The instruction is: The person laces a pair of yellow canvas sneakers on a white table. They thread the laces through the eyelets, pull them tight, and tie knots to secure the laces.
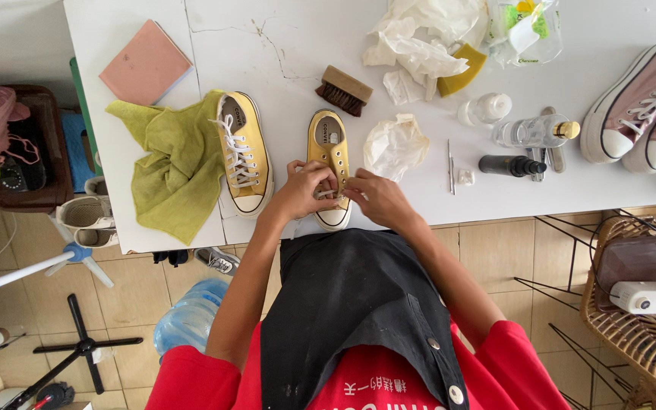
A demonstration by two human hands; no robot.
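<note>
Both of my hands pinch the white lace of the yellow shoe (pixel 329 163) at the worktop's (pixel 282 45) near edge: left hand (pixel 307 190), right hand (pixel 377 199). Lace looks limp and light, so I'd grip near the eyelets; canvas seems soft, sole stiffer.

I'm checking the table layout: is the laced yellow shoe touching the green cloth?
Touching. The head view shows the laced yellow shoe lying partly on the green cloth, its edge overlapping the fabric.

white table (pixel 298 45), tan tiled floor (pixel 138 296)
</note>
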